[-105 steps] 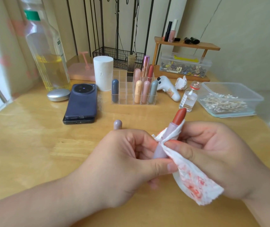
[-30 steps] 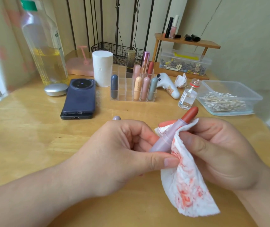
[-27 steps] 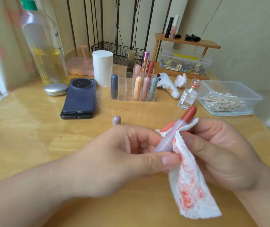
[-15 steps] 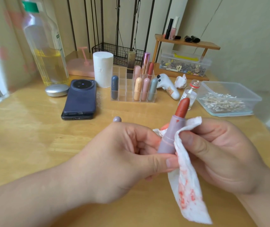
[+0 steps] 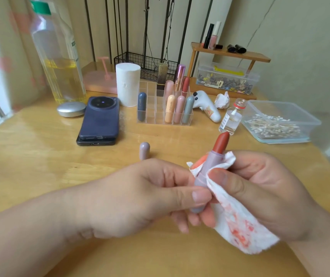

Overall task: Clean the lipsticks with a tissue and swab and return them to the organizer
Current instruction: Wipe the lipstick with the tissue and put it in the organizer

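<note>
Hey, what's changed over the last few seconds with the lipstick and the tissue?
The lipstick has swung from leaning well to the right a second ago to more nearly upright. The left hand still grips its base, and the right hand still pinches the tissue round the tube. The cap on the table and the organizer have not moved.

Glossy wooden table [image 5: 40,160], clear plastic organizer [image 5: 152,118], soft stained paper tissue [image 5: 238,222], matt lipstick [image 5: 221,143].
</note>
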### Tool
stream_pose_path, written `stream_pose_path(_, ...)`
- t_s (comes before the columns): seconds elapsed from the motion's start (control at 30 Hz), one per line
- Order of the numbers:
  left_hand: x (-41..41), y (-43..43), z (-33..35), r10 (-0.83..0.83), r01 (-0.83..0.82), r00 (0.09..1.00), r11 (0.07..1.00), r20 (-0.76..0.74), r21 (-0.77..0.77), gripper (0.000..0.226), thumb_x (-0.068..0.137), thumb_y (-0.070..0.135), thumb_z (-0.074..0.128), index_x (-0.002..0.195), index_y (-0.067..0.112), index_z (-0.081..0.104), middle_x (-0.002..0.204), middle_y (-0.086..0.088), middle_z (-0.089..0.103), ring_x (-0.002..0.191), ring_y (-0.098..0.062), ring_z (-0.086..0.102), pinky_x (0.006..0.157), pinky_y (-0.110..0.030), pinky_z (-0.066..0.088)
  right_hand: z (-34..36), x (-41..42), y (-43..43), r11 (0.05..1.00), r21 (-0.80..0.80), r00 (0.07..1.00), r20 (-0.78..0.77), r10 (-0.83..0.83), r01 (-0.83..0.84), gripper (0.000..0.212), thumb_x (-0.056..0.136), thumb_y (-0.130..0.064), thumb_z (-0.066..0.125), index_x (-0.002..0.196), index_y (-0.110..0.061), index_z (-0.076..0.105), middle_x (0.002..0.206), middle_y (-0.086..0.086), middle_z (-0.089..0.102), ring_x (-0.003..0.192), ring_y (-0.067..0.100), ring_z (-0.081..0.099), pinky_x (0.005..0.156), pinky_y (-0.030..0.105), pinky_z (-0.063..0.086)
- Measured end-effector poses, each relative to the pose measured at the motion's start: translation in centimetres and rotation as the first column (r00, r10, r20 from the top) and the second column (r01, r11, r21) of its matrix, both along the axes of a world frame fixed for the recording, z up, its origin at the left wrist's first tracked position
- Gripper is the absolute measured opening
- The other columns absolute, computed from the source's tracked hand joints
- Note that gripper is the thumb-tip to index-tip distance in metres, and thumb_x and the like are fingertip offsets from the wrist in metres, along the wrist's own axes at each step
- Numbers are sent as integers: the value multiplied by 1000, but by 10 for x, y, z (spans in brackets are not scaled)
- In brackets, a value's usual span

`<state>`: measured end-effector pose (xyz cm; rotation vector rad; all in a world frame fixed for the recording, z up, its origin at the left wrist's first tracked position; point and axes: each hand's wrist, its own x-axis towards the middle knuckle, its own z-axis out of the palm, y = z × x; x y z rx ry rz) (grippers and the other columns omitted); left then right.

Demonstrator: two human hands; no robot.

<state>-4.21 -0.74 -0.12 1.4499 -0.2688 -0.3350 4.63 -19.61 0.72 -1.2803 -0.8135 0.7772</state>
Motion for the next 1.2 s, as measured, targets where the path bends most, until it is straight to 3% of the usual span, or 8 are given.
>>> stream_pose_path(0.27, -5, -13, -4, 471, -522, 852, 796, 229, 305, 55, 45, 61, 83, 75, 17, 68, 64, -2, 67, 56, -11, 53, 57, -29, 42, -2, -3, 3, 991, -12, 984, 121, -134, 136, 32, 85, -44, 71, 94, -13, 75, 86, 2, 72, 85, 21, 66, 79, 31, 53)
stream_pose_path(0.37, 0, -6, -4, 267, -289, 954, 940, 136, 180, 33, 66, 43, 84, 76, 15, 69, 75, -10, 70, 70, -16, 60, 67, -36, 48, 1, -6, 4, 996, 12, 995, 46, -86, 86, 28, 88, -35, 70, 94, -8, 74, 84, 13, 71, 81, 27, 68, 75, 34, 55)
stream_pose_path(0.47, 1, 1, -1, -1, 0, 998, 1000, 56, 8, 16, 93, 24, 61, 88, 14, 73, 87, -2, 72, 83, -14, 64, 73, -29, 55, 3, -6, 3, 998, 13, 998, -1, -65, 65, 23, 90, -23, 60, 90, -3, 71, 73, 22, 66, 65, 33, 65, 62, 35, 54)
stream_pose_path(0.6, 5, -2, -5, 214, -231, 969, 963, 127, 142, 16, 83, 29, 76, 79, 13, 76, 79, -5, 75, 71, -15, 65, 68, -29, 54, 0, -1, 1, 995, 7, 994, 50, -98, 98, 31, 93, -25, 57, 94, 5, 66, 77, 27, 63, 72, 38, 66, 70, 44, 55)
stream_pose_path(0.73, 0, -11, -8, 449, -491, 868, 837, 212, 242, 51, 51, 56, 84, 76, 14, 69, 71, -12, 70, 60, -17, 56, 62, -37, 45, -6, 1, 1, 987, 25, 975, 154, -161, 159, 41, 91, -39, 65, 103, 0, 67, 96, 31, 66, 96, 56, 60, 89, 58, 50)
stream_pose_path(0.83, -1, -11, -8, 444, -483, 871, 852, 209, 202, 48, 53, 53, 84, 77, 15, 67, 69, -11, 67, 61, -15, 54, 62, -36, 43, -5, 0, 2, 984, 37, 978, 111, -178, 175, 45, 84, -44, 72, 104, -4, 71, 92, 19, 70, 90, 39, 65, 88, 46, 51)
stream_pose_path(1.03, 2, -3, -7, 74, -72, 994, 997, 82, -23, 19, 99, 20, 59, 102, 8, 73, 93, 1, 72, 92, -18, 63, 78, -33, 54, -1, 1, 3, 993, 53, 994, 9, -106, 106, 43, 89, -35, 70, 99, 6, 63, 73, 11, 67, 65, 35, 58, 68, 46, 48)
stream_pose_path(1.2, 3, -9, -10, 320, -335, 935, 939, 154, 79, 19, 72, 27, 85, 83, 15, 76, 78, -12, 74, 71, -25, 66, 78, -41, 56, -2, 1, 3, 994, 72, 996, -39, -82, 84, 44, 89, -31, 70, 99, 11, 61, 85, 17, 64, 80, 49, 59, 83, 61, 50)
